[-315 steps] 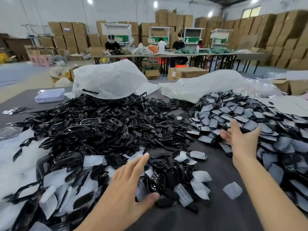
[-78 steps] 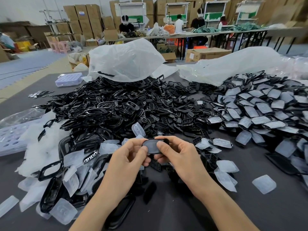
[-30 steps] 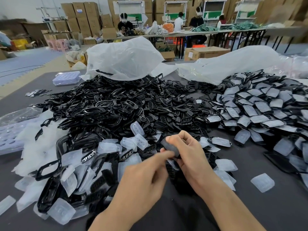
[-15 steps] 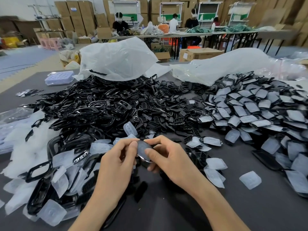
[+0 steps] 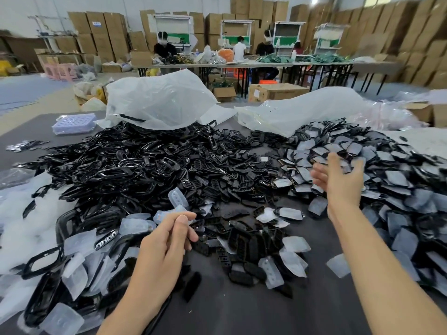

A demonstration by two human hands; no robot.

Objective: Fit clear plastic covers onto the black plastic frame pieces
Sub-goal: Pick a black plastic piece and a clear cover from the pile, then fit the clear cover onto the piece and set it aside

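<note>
A big heap of black plastic frame pieces covers the dark table. Smaller black pieces lie in front of me. Loose clear plastic covers are scattered among them, and one cover stands upright. A pile of covered pieces fills the right side. My left hand hovers over the near pieces with loosely curled fingers and nothing in it. My right hand is stretched out over the covered pile, fingers spread and blurred, holding nothing.
Two large translucent plastic bags lie behind the heaps. A lilac tray sits at the far left, white padding at the near left. Several people work at tables beyond, backed by stacked cartons.
Half a second ago both hands held a black piece with its cover in front of me. Now my right hand has swung right over the covered pile and is empty; my left hand holds nothing.
</note>
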